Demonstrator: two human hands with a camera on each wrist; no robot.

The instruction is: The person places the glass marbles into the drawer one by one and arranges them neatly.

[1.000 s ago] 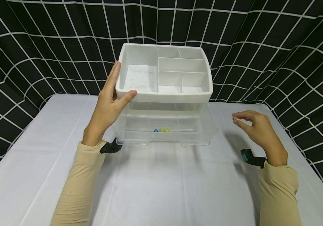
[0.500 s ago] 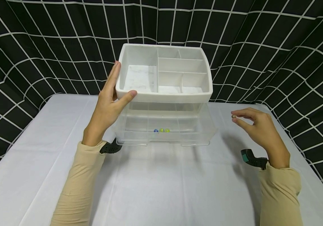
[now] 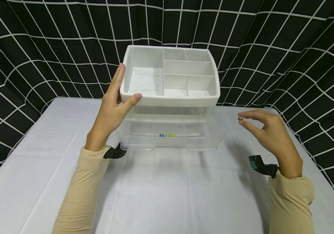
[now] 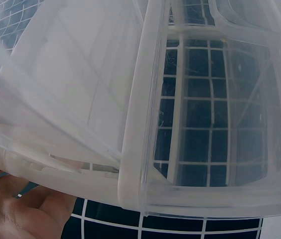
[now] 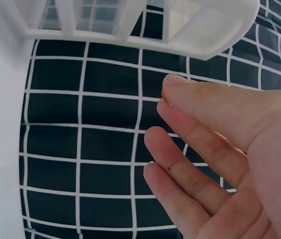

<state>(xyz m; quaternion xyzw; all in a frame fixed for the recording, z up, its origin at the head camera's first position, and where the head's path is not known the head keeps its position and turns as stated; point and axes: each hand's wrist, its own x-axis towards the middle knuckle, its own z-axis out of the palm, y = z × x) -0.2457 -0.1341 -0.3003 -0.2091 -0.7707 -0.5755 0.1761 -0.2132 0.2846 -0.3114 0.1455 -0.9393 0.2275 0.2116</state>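
Note:
A white desktop organizer (image 3: pixel 169 100) with a divided top tray stands in the head view. Its clear drawer (image 3: pixel 143 143) is pulled out toward me. Inside that drawer lie a blue marble (image 3: pixel 161 135) and two yellow-green marbles (image 3: pixel 170 135). My left hand (image 3: pixel 109 109) holds the organizer's left front corner, thumb over the front rim and fingers along the side. Off to the right, my right hand (image 3: pixel 267 131) pinches a small brown-gold marble (image 3: pixel 241 118) between thumb and fingertip, above the table. In the right wrist view the thumb (image 5: pixel 200 97) mostly hides the marble.
A white cloth covers the table (image 3: pixel 161 195). Behind it and at both sides hangs a black curtain (image 3: pixel 96 26) with a white grid. Each wrist wears a black camera mount, such as the right mount (image 3: pixel 261 167).
My right hand has risen slightly and shifted a little left at the fingertips, still pinching the marble. The left hand and the organizer have stayed put.

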